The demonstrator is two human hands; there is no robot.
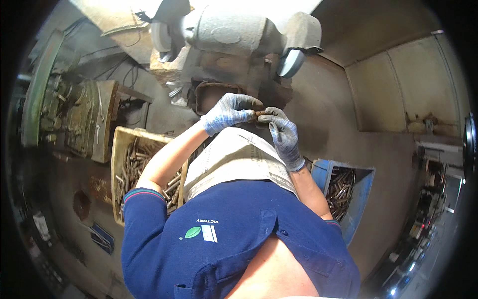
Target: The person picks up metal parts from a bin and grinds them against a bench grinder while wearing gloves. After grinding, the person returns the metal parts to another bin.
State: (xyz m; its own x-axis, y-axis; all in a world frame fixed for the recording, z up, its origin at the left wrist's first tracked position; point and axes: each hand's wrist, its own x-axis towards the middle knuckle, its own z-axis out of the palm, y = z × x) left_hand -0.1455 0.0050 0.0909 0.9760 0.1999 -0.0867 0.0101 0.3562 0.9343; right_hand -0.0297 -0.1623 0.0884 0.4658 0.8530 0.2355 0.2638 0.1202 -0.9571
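My left hand [228,112] and right hand [285,133], both gloved, pinching a small brown metal piece [260,113] between their fingertips, holding it just below the bench grinder [234,35], yellow crate [122,149] sitting at my left, blue bin [366,189] at my right, both holding metal rods.

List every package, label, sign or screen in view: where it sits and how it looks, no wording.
Shirt logo: on the blue shirt's chest, green leaf beside white bars.
Printed paper: spread over the lap below the gloved hands, off-white with grey print.
Blue plate: low at the left, blue with white marks.
No screens.
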